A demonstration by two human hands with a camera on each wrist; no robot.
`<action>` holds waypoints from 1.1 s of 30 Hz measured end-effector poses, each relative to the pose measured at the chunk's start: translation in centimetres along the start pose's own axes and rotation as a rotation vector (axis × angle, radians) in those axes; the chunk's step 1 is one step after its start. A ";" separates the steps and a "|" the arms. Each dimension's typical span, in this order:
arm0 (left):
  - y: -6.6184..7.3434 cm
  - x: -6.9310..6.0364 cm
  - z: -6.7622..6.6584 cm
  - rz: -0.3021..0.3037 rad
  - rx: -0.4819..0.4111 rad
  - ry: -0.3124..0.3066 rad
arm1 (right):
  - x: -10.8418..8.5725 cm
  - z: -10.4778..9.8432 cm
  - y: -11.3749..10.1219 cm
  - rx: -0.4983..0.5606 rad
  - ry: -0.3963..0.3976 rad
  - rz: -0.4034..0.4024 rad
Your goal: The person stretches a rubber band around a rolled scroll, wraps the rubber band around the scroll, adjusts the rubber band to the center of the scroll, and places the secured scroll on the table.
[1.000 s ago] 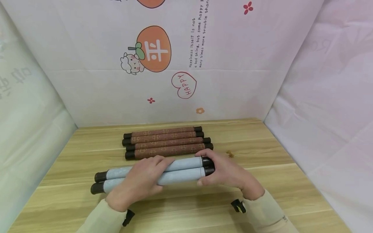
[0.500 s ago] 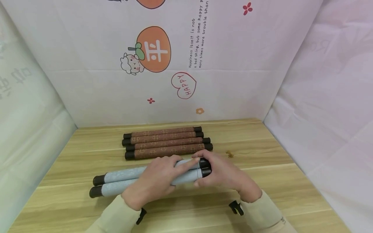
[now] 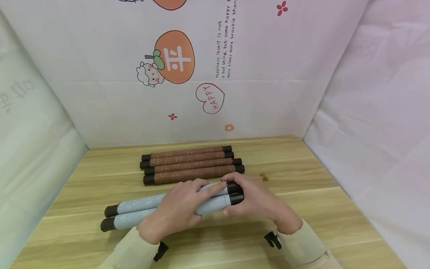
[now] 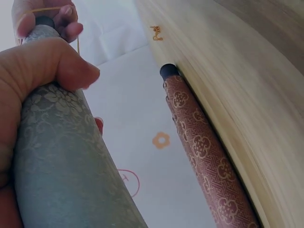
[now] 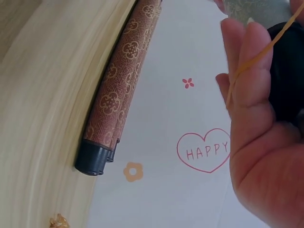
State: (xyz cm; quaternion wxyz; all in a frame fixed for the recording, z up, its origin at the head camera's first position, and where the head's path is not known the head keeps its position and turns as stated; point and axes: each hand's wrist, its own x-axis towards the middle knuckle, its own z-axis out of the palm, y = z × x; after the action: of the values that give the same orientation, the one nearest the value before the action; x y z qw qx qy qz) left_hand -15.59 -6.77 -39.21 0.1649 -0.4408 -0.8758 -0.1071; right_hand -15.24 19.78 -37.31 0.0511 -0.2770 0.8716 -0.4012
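Two light blue patterned rolls (image 3: 134, 218) with black end caps lie side by side, slanting over the table. My left hand (image 3: 179, 209) grips them from above, right of their middle. At their right end my right hand (image 3: 258, 198) curls round the black caps (image 3: 236, 198). A thin yellow-orange rubber band (image 5: 259, 59) is stretched across the right hand's fingers in the right wrist view, and it shows around that hand by the roll's end in the left wrist view. Whether the band touches the rolls is not clear.
Several brown patterned rolls (image 3: 195, 173) with black caps lie in a row behind the blue ones. Some small orange-brown bands (image 3: 264, 176) lie on the wooden table (image 3: 302, 179) to their right. White printed cloth (image 3: 262, 104) hangs at the back and sides.
My left hand has slid right along the blue rolls, closer to the right hand. The rolls' left end has dropped slightly and shifted left. The right hand has moved slightly left.
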 end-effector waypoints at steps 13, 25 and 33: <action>0.0 -0.8 -1.2 -0.016 -0.093 -0.001 | -0.7 0.6 0.2 0.335 0.001 -0.041; 0.2 -0.4 -2.4 -0.048 -0.190 0.062 | -0.2 2.3 0.5 0.464 -0.003 -0.264; 0.7 0.1 -2.8 -0.105 -0.183 0.080 | -0.6 3.6 0.2 0.513 -0.011 -0.162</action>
State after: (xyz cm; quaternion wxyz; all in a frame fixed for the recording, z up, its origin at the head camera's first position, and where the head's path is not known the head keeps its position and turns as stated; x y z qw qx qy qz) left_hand -14.56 -7.21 -36.59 0.1529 -0.4031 -0.8769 -0.2126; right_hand -13.69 17.73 -39.95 0.0919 -0.3260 0.7162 -0.6103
